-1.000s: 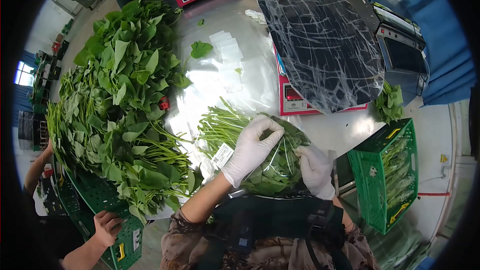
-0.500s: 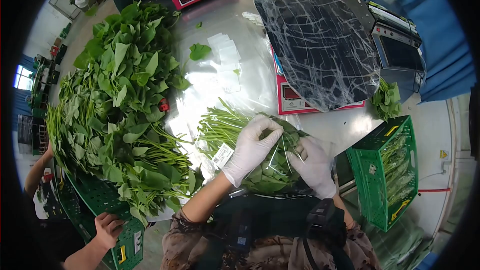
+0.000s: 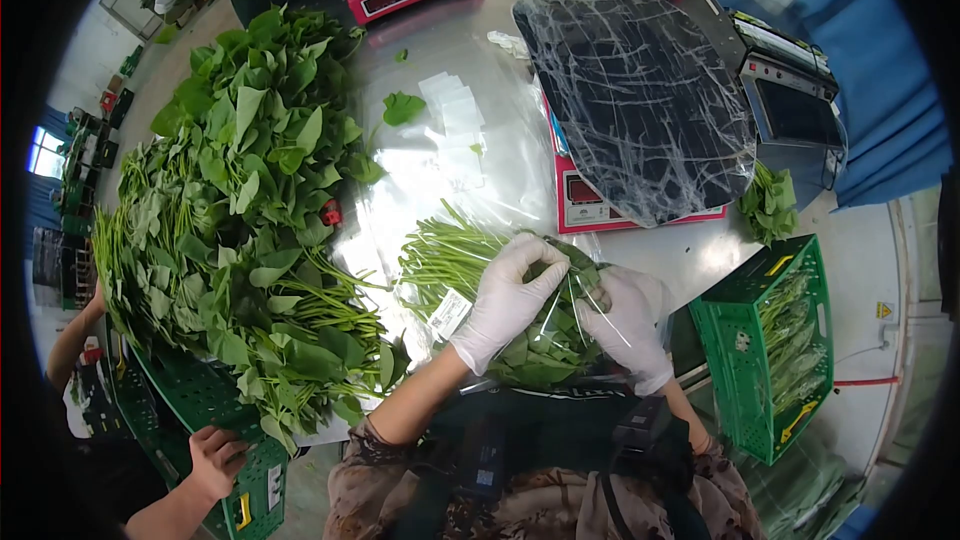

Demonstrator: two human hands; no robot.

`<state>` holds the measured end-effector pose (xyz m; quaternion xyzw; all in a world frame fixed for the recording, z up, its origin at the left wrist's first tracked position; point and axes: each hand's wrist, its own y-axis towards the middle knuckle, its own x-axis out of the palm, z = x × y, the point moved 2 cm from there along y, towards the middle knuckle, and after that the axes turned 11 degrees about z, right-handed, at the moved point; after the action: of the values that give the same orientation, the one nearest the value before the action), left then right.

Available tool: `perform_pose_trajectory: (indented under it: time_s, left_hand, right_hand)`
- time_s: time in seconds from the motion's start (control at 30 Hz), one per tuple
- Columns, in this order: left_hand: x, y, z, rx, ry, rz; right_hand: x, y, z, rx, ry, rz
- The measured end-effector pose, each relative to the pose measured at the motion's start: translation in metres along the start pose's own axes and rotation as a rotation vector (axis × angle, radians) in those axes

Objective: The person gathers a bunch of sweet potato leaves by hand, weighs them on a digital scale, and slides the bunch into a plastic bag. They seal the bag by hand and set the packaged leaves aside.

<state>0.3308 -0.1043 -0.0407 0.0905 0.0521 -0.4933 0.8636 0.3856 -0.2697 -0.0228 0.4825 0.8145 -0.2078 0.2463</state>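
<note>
A bunch of leafy greens lies in a clear plastic bag in front of my body, stems pointing to the far left and leaves toward me. My left hand, in a white glove, is closed in a pinch on the bag over the leaves. Also gloved, my right hand has its fingers curled on the bag's right side, beside the leaves; the exact fingertip contact is partly hidden. A white printed label shows on the bag, left of my left wrist.
A big heap of loose greens covers the table's left. A red scale bears a plastic-wrapped black plate. At right stands a green crate of bagged greens. A co-worker's hand rests on a crate at lower left.
Both hands stay on the bag, with only slight shifts of the fingers. The right hand has tilted a little against the bag's edge. The whole view has shifted slightly.
</note>
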Motion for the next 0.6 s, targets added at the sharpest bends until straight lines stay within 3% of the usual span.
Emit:
perform_pose_trajectory:
  time_s: [0.5, 0.6]
  left_hand:
    - [-0.002, -0.001, -0.001, 0.013, 0.016, 0.007]
    - [-0.001, -0.002, -0.005, 0.02, 0.021, 0.003]
  right_hand:
    - [0.013, -0.002, 0.012, -0.116, 0.052, 0.14]
    - [0.013, -0.003, 0.007, -0.037, 0.115, 0.14]
